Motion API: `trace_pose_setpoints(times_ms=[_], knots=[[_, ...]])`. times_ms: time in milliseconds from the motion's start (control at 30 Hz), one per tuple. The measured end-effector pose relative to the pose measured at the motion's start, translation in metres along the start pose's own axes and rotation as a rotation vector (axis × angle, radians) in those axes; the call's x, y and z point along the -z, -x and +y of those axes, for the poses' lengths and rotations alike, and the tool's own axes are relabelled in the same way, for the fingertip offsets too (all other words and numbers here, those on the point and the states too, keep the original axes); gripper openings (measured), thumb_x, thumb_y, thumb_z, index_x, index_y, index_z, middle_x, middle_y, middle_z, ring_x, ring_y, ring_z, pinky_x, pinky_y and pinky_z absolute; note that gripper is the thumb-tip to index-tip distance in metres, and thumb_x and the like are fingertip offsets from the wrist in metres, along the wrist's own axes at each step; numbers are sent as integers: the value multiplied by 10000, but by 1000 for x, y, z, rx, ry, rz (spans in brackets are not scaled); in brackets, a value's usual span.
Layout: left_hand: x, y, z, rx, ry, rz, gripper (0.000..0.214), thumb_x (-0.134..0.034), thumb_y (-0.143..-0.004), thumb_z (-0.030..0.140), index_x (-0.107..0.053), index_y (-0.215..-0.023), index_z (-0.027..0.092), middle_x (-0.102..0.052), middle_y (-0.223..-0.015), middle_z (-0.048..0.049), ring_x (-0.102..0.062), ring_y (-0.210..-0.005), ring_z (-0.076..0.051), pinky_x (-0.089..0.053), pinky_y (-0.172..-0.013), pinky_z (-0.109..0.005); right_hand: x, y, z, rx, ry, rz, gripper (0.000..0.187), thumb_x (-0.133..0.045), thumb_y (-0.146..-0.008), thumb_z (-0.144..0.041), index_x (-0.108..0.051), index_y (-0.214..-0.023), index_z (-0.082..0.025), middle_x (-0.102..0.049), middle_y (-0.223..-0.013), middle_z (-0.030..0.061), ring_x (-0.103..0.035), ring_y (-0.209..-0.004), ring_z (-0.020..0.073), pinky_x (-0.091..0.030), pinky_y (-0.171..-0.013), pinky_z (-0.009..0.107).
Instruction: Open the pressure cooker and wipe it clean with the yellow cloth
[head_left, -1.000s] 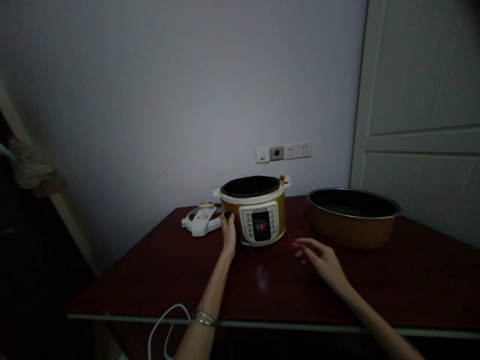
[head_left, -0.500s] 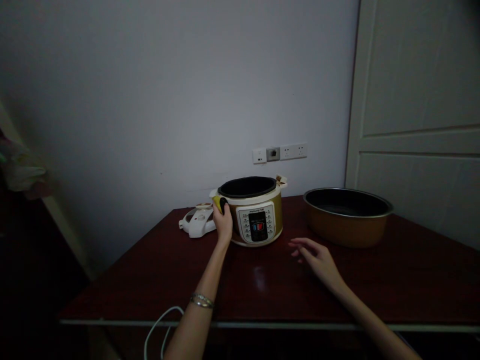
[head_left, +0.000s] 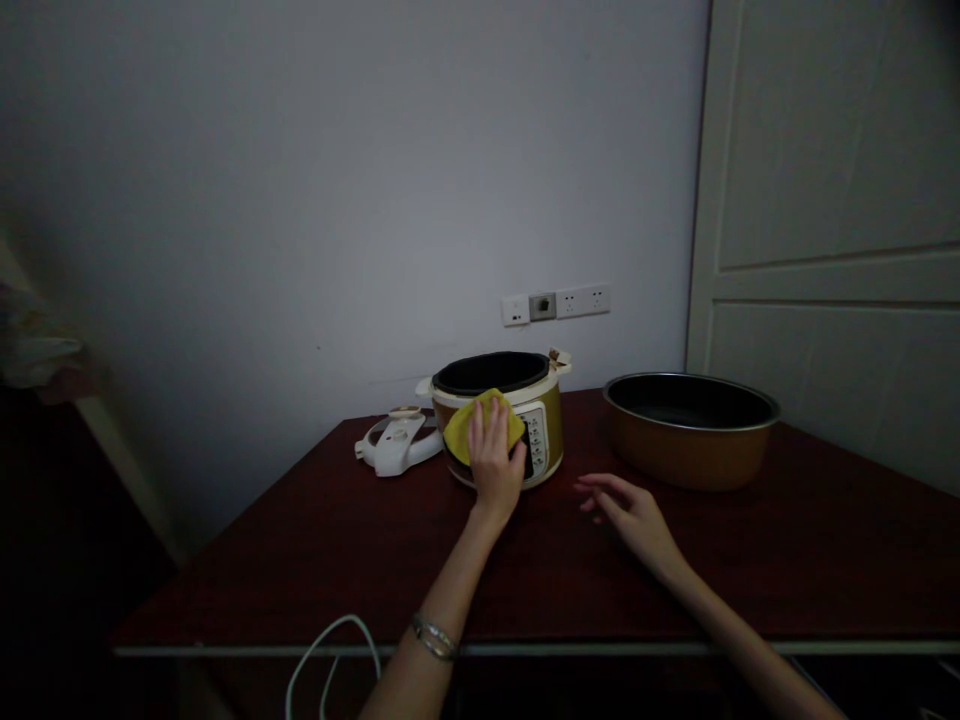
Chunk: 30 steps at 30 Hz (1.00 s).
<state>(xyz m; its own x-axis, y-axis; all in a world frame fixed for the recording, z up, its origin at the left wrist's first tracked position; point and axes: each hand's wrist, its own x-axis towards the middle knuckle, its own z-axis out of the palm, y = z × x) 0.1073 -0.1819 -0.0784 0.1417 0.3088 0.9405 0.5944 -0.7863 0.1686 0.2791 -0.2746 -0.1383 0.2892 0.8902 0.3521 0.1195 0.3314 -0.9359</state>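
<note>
A gold and white electric cooker [head_left: 545,420] stands lidless at the back of the dark red table [head_left: 315,560]. My left hand [head_left: 495,462] presses a yellow cloth [head_left: 463,430] flat against the cooker's front panel, fingers together on the cloth. My right hand [head_left: 628,511] rests on the table to the right of the cooker, fingers stretched out and holding nothing. A bracelet sits on my left wrist.
The cooker's white lid [head_left: 396,442] lies on the table left of the cooker. A wide gold inner pot [head_left: 690,428] stands at the right. A white cable [head_left: 324,655] hangs below the table's front edge. Wall sockets [head_left: 555,303] are behind; a white door [head_left: 832,230] is at the right.
My left hand moved from the cooker's left side onto its front panel, and the yellow cloth is now spread out there. My right hand stayed put.
</note>
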Motion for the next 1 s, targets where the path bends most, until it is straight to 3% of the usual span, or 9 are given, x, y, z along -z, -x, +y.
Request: trace_pose_setpoints(times_ms=[167,267,333,467,567,667,833,1000], knots=[[-11,-2,31,-139,-11,-263,572,-537,-791,120,-425,-1352,145,-447,-1416,-108,-219,-1398,-246,-239,-1122,-471,0,0,1,19,0,21,317,-598,-721,-382,-658,-932,-153,-707,-915,116,-645,-677,185,-501,-546,281],[-16,-5,40,-150,62,-310,571,-536,-785,108,-433,-1346,149,-447,-1416,-107,-249,-1388,-238,-243,-1119,-473,0,1,0,24,0,22,290,-596,-718,-352,-663,-923,-158,-707,-910,110,-646,-673,185,-504,-547,284],[-14,-8,44,-116,127,-279,560,-516,-794,102,-438,-1344,170,-463,-1405,-95,-285,-1374,-237,-252,-1113,-470,-1,1,-1,24,-1,27,281,-596,-716,-344,-668,-916,-160,-706,-909,107,-644,-669,184,-503,-546,283],[0,-23,53,48,326,-104,458,-480,-825,124,-501,-1280,177,-553,-1311,-99,-440,-1274,-233,-323,-1072,-419,0,1,-3,23,-20,37,297,-614,-714,-369,-669,-917,-160,-708,-887,101,-643,-665,179,-498,-543,273],[13,-38,61,280,520,-2,284,-507,-842,220,-600,-1105,162,-663,-1089,-101,-593,-1046,-233,-442,-936,-364,1,-5,-9,20,-81,87,358,-643,-700,-430,-661,-930,-157,-708,-902,111,-649,-681,186,-500,-552,276],[19,-46,65,514,719,45,198,-531,-825,300,-628,-918,153,-679,-882,-69,-625,-849,-211,-495,-780,-309,-1,-14,-23,31,-195,120,446,-677,-679,-471,-645,-1005,-169,-699,-978,118,-660,-797,213,-516,-610,290],[4,-39,62,673,893,-57,183,-546,-789,294,-631,-871,153,-673,-847,-48,-619,-809,-195,-498,-756,-294,-19,-26,-51,7,-440,-7,475,-684,-698,-481,-645,-1077,-196,-662,-1126,106,-630,-996,244,-514,-776,326],[-2,-30,56,654,885,-207,215,-558,-763,253,-625,-948,167,-674,-957,-65,-616,-942,-223,-473,-869,-331,-35,-39,-56,-11,-417,14,462,-791,-556,-440,-698,-922,-173,-721,-916,68,-657,-860,251,-514,-747,330]])
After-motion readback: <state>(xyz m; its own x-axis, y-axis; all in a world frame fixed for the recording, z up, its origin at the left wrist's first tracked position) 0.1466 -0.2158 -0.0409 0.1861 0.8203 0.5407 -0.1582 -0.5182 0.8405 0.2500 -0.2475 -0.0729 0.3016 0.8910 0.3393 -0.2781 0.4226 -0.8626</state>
